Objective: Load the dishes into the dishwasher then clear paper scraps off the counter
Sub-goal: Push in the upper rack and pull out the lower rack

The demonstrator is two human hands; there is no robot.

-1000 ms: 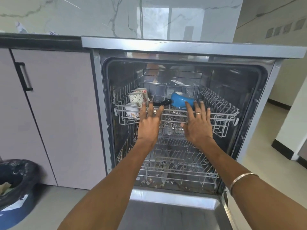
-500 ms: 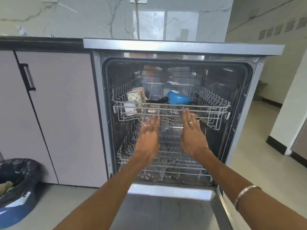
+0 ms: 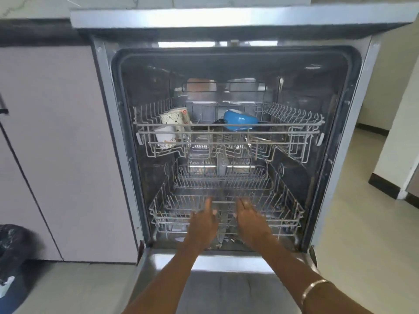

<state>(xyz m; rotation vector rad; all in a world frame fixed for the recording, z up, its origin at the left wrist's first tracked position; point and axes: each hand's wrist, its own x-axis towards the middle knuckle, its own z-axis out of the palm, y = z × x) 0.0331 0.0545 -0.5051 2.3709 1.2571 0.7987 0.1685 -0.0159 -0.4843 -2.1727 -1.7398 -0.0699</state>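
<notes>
The dishwasher (image 3: 108,123) stands open with its door (image 3: 226,288) folded down. Its upper rack (image 3: 226,125) is pushed in and holds patterned white cups (image 3: 173,123) on the left and a blue bowl (image 3: 240,120) in the middle. My left hand (image 3: 203,225) and my right hand (image 3: 249,220) reach side by side to the front rail of the lower rack (image 3: 281,209). Their fingers are stretched forward at the rail and blurred. Whether they touch the wire I cannot tell.
Pale cabinet doors (image 3: 56,143) fill the left, under a dark counter edge (image 3: 38,30). A bin lined with a black bag (image 3: 11,250) sits on the floor at the lower left. Small scraps (image 3: 226,241) lie on the tub floor under the lower rack. Open floor lies to the right.
Both hands have left the upper rack's front and dropped down to the lower rack's front rail. The upper rack sits pushed into the tub. My view has moved closer and lower.
</notes>
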